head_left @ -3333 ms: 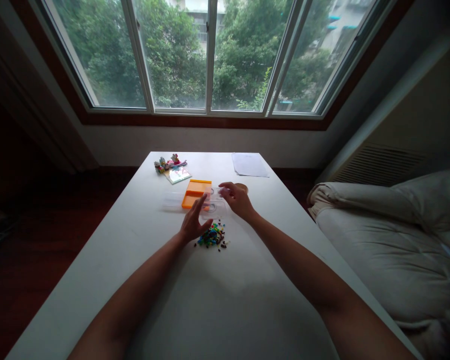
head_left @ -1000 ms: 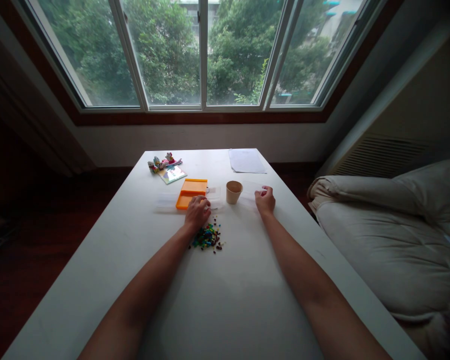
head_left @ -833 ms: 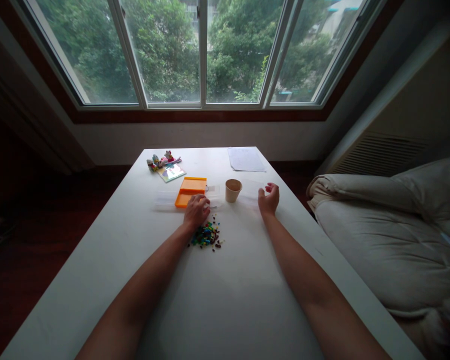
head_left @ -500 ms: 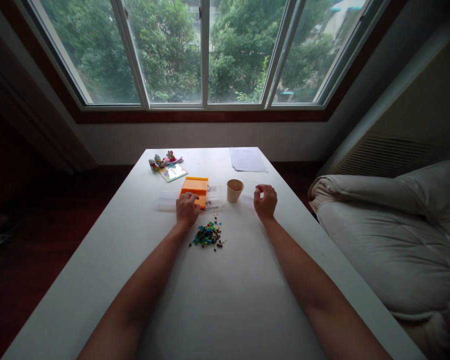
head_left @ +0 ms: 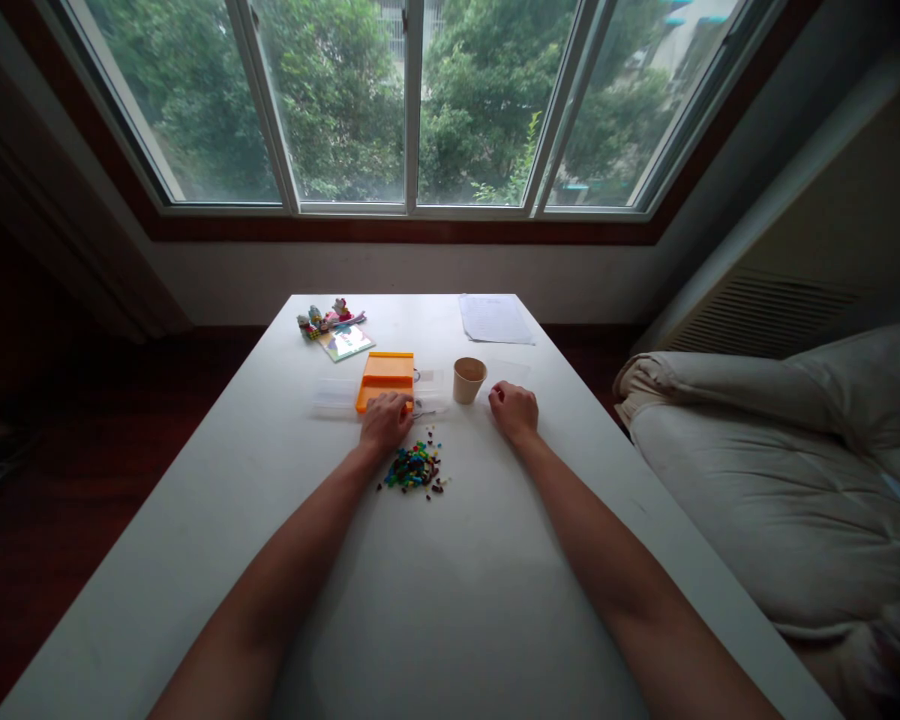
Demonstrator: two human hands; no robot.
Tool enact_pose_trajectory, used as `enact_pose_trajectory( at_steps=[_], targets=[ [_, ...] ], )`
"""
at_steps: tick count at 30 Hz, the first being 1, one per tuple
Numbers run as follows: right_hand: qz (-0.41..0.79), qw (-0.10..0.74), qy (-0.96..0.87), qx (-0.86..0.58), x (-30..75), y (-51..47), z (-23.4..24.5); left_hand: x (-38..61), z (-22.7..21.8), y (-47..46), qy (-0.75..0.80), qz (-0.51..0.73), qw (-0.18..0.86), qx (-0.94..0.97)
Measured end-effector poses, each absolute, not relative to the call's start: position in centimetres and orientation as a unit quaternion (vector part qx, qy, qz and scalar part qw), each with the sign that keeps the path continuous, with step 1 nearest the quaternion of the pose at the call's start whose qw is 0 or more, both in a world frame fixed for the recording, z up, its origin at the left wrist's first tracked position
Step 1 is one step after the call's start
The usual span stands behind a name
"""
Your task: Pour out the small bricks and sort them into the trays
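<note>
My left hand (head_left: 386, 418) is low over the table at the front edge of an open orange plastic case (head_left: 388, 364), its fingers curled together. Whether anything is pinched in them is hidden. Just in front of that hand lies a heap of small coloured pieces (head_left: 414, 468), mostly blue, green and dark brown, with several scattered around it. To the right of a brown paper cup (head_left: 469, 381), my right hand (head_left: 514, 410) is closed with its fingers bent inward. I cannot make out anything in its grip. The cup stands upright between the hands.
Clear plastic trays (head_left: 334, 393) flank the orange case. Behind it lie a shiny card (head_left: 347, 343) and several small colourful figures (head_left: 328, 318). Paper sheets (head_left: 496, 318) rest at the table's far right. A padded beige sofa (head_left: 780, 480) stands beyond the right edge.
My right hand has moved left and nearer to me, closer to the cup. My left hand has shifted slightly right and toward me, uncovering more of the orange case.
</note>
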State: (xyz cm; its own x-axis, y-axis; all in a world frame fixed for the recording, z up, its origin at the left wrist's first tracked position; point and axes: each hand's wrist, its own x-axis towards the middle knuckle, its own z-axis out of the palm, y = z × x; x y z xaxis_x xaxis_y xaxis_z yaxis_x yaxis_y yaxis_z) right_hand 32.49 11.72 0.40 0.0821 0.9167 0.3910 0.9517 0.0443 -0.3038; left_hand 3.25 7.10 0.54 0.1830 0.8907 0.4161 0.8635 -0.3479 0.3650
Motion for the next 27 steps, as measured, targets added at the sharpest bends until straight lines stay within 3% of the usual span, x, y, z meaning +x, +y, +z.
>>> enact_pose_trajectory(
  at_steps=[27],
  targets=[
    [-0.014,0.294,-0.705,-0.645,33.0,12.4,-0.7,3.1,0.0,7.5,0.482,0.276,0.064,0.829]
  ],
)
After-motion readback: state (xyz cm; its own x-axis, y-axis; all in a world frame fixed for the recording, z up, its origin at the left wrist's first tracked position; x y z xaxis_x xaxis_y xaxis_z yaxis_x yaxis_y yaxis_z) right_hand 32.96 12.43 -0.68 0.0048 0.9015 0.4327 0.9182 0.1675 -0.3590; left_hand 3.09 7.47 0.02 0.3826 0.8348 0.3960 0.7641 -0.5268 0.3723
